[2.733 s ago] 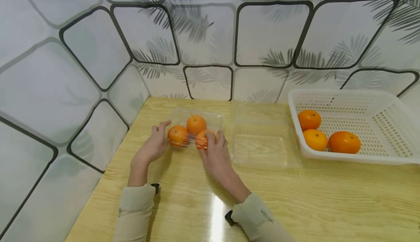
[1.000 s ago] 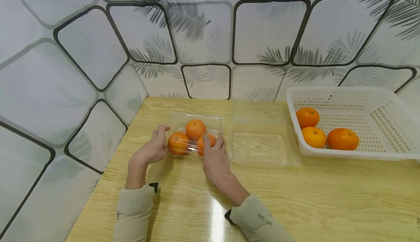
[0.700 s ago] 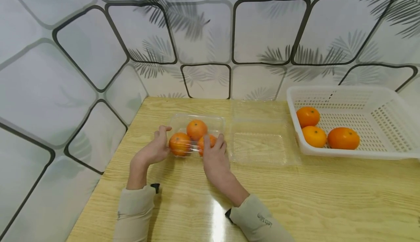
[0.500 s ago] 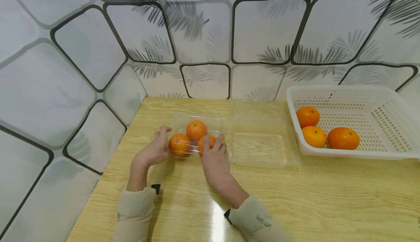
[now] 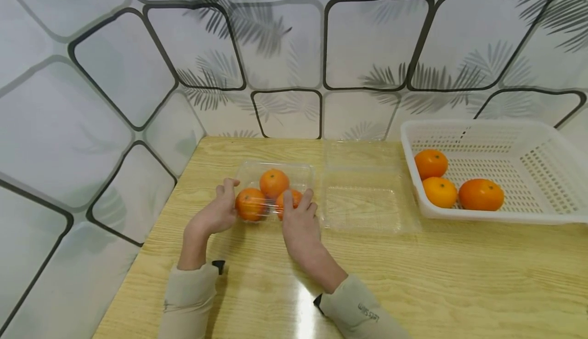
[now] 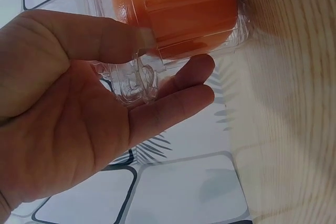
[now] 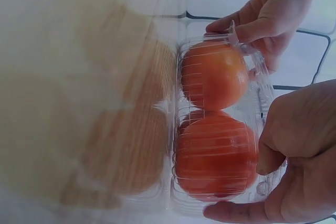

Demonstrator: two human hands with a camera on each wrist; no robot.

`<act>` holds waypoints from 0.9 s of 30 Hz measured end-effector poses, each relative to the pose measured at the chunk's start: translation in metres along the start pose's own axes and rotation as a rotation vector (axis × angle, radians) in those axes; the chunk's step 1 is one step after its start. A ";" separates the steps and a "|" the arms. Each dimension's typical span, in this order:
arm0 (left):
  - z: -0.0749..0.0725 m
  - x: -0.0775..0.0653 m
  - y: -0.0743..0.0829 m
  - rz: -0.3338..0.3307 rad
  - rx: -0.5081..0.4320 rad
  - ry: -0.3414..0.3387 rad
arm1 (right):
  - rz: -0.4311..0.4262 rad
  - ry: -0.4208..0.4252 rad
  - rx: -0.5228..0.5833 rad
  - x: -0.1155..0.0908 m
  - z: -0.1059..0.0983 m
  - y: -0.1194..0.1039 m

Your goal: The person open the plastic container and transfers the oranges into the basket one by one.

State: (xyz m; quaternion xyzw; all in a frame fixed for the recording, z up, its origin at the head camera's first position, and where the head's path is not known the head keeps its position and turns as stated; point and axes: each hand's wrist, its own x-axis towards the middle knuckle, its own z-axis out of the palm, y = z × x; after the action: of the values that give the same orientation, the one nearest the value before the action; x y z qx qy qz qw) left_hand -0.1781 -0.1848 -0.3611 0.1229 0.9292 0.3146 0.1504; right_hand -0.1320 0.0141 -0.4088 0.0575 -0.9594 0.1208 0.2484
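Three oranges (image 5: 274,183) show through the walls of a clear plastic box (image 5: 300,171) on the wooden table. My left hand (image 5: 217,211) holds the box at its left front corner. In the left wrist view the thumb (image 6: 105,39) lies on the rim, with fingers (image 6: 176,106) on the other side of it. At the right end, my right hand (image 5: 300,226) grips the box, its fingers over the lid by the right orange (image 5: 281,203). Two oranges (image 7: 215,153) show through the ribbed front wall in the right wrist view.
Beside the box, on its right, lies a second clear plastic box (image 5: 360,203), opened flat. A white perforated basket (image 5: 505,219) with three oranges (image 5: 481,194) stands at the right. The patterned wall (image 5: 289,114) borders the table's back edge.
Compared with the oldest frame, the box of oranges and both hands sit slightly nearer to me. Over the last half second they barely move, and both hands keep their hold.
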 end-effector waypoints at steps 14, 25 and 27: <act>0.003 0.002 0.003 0.013 -0.003 0.002 | 0.074 -0.138 0.087 0.004 -0.001 0.003; 0.006 0.002 0.006 -0.036 0.041 0.034 | 0.087 -0.180 0.109 0.006 -0.004 0.004; 0.006 0.002 0.006 -0.036 0.045 0.040 | 0.086 -0.166 0.103 0.006 -0.004 0.004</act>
State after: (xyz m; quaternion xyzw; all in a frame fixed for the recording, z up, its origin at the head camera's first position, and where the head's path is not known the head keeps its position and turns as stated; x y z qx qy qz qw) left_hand -0.1766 -0.1764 -0.3622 0.1031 0.9410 0.2930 0.1345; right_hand -0.1367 0.0191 -0.4033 0.0387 -0.9708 0.1753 0.1592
